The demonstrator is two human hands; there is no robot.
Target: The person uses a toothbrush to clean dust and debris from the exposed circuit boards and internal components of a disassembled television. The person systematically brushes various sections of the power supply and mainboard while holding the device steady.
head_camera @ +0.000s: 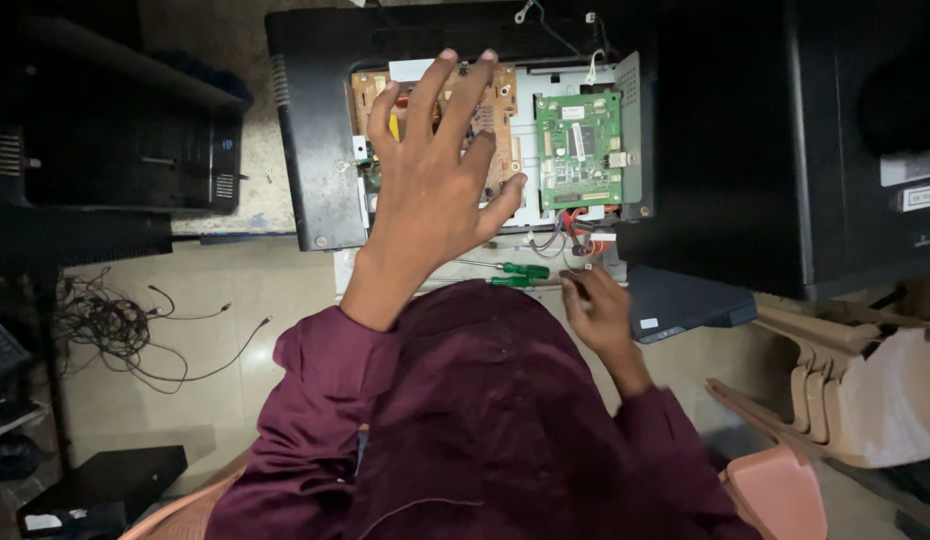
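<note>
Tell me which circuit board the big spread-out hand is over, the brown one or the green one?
The brown board. The left hand spreads over it, hiding most of it. The smaller green board sits uncovered to its right, inside the opened black machine.

An opened black machine lies on its side, panel off, baring a brown circuit board and a green circuit board. Two green-handled screwdrivers lie side by side just below its lower edge.

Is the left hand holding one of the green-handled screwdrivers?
No, the left hand is spread open above the brown circuit board, while the green-handled screwdrivers lie lower down, untouched by it.
</note>
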